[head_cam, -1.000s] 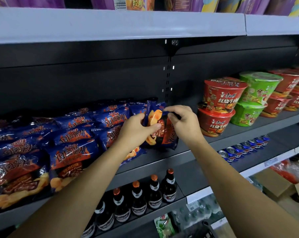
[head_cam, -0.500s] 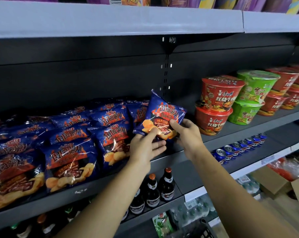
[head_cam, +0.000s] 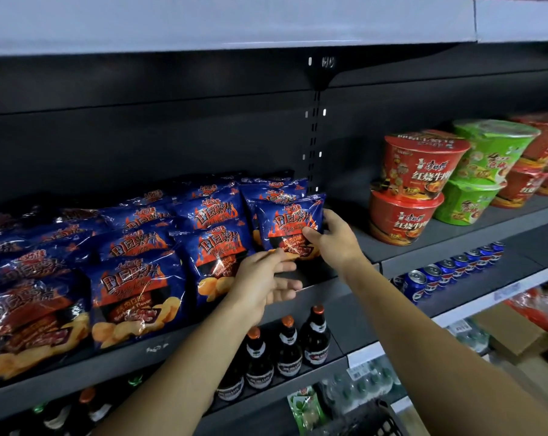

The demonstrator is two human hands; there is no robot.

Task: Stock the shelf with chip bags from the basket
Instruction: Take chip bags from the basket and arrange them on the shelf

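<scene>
A blue chip bag point(head_cam: 290, 225) stands upright at the right end of a row of several identical blue chip bags point(head_cam: 137, 284) on the dark shelf point(head_cam: 326, 275). My right hand point(head_cam: 334, 242) grips its lower right corner, thumb across the front. My left hand point(head_cam: 266, 283) hovers just below and left of the bag, fingers relaxed, fingertips near its bottom edge. A corner of the black basket point(head_cam: 379, 418) shows at the bottom of the view.
Red and green instant noodle bowls point(head_cam: 423, 184) are stacked on the same shelf to the right, with a gap between them and the chips. Dark bottles point(head_cam: 285, 350) and blue cans point(head_cam: 448, 269) fill the shelf below. Cardboard boxes point(head_cam: 511, 332) lie lower right.
The bag has gone from being held tilted in front of the shelf to standing upright at the row's right end. My left hand has let go of it and dropped slightly.
</scene>
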